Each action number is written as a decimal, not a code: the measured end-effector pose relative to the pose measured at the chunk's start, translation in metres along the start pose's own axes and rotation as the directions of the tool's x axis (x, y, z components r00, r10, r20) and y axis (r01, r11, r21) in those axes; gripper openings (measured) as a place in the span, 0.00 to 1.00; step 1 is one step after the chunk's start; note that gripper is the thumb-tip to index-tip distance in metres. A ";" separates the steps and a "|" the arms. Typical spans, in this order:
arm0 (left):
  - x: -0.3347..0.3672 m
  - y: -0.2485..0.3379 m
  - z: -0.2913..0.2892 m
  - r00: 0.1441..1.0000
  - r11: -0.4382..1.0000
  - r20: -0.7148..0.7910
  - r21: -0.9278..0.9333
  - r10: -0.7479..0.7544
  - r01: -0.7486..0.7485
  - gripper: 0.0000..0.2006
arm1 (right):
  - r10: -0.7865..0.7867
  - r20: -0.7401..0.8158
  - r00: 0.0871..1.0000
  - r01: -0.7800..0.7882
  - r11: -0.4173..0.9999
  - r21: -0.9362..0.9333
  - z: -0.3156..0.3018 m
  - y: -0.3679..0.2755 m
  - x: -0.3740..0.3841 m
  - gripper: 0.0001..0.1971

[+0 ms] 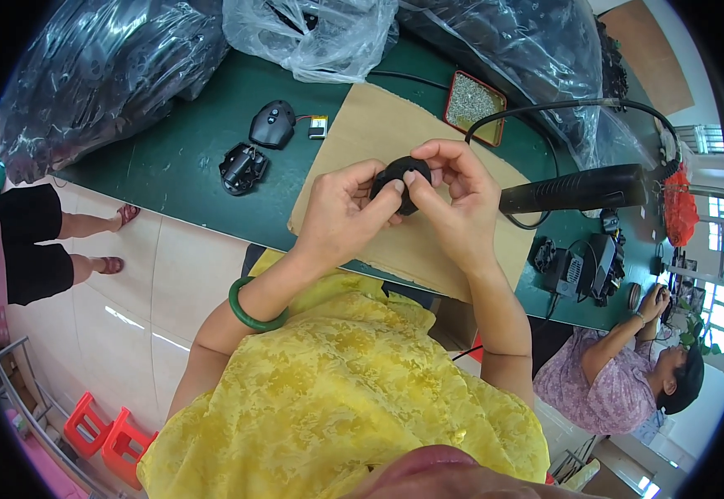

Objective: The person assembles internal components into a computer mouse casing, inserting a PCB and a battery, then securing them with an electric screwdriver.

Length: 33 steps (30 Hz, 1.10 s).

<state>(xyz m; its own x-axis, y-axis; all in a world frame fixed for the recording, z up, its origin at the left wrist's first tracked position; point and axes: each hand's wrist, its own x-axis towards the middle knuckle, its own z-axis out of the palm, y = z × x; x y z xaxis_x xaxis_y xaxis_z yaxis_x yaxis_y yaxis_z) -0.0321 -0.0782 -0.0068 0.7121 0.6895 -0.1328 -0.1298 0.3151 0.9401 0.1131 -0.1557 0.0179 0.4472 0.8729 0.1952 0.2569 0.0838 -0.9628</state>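
Both my hands close their fingers around a small black rounded plastic part (398,169), held above a sheet of cardboard. My left hand (339,208) grips its left side, thumb pressed on top, and my right hand (467,200) pinches the right side with thumb and fingertips. The part's underside is hidden by my fingers. Left of the cardboard (362,121) lie a black plastic shell (274,125), wired to a small silver battery (318,127), and another black shell piece (243,169). A black tool with a ribbed, stick-like handle (578,191) reaches in close to my right hand.
A red-rimmed tray of tiny metal pieces (474,100) sits at the cardboard's far edge. Clear plastic bags (312,41) line the back of the green table (162,158). A black cable (545,106) arches at right. Two other people are at the sides.
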 end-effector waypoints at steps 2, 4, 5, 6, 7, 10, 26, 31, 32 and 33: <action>-0.003 0.000 -0.001 0.998 0.998 0.033 -0.043 0.049 -0.047 0.08 | 0.001 0.000 1.000 -0.001 0.999 -0.046 -0.001 -0.001 -0.002 0.13; -0.001 0.002 -0.005 0.998 0.998 0.062 -0.055 -0.022 0.026 0.08 | 0.049 0.034 0.998 -0.045 0.994 -0.103 -0.003 -0.002 -0.002 0.12; 0.001 0.002 -0.007 0.991 0.993 0.095 -0.069 -0.093 0.100 0.08 | 0.049 0.033 0.998 -0.046 0.994 -0.096 -0.004 -0.002 -0.001 0.12; 0.000 0.003 -0.009 0.990 0.992 0.098 -0.064 -0.100 0.106 0.08 | 0.133 0.092 0.987 -0.137 0.990 0.034 -0.006 -0.002 -0.001 0.12; 0.001 0.003 -0.010 0.989 0.993 0.112 -0.067 -0.092 0.100 0.09 | 0.207 0.158 0.965 -0.232 0.960 0.158 -0.008 -0.002 -0.001 0.13; 0.004 0.002 -0.013 0.987 0.992 0.117 -0.054 -0.106 0.113 0.10 | 0.272 0.268 0.924 -0.310 0.944 0.110 -0.021 -0.010 0.010 0.14; 0.011 -0.006 -0.012 0.997 0.990 0.075 -0.142 0.021 -0.010 0.07 | 0.110 0.183 0.977 -0.110 0.994 -0.011 -0.017 -0.010 0.006 0.12; 0.017 0.001 -0.015 0.999 0.978 0.048 -0.208 -0.013 0.022 0.09 | -0.077 0.136 0.988 0.110 0.960 -0.256 -0.022 -0.039 0.007 0.10; 0.018 0.002 -0.015 0.999 0.974 0.028 -0.221 -0.047 0.052 0.10 | -0.080 0.114 0.990 0.108 0.957 -0.269 -0.024 -0.046 0.007 0.10; 0.020 0.004 -0.013 0.997 0.974 0.066 -0.218 -0.047 0.061 0.10 | -0.102 0.116 0.988 0.135 0.935 -0.328 -0.029 -0.054 0.005 0.09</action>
<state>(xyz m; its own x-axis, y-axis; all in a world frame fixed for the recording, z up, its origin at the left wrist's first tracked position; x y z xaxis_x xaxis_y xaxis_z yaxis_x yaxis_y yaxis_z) -0.0274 -0.0553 -0.0099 0.7616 0.6290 -0.1560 -0.2336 0.4911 0.8392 0.1258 -0.1697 0.0763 0.3163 0.9096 0.2695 0.5817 0.0384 -0.8125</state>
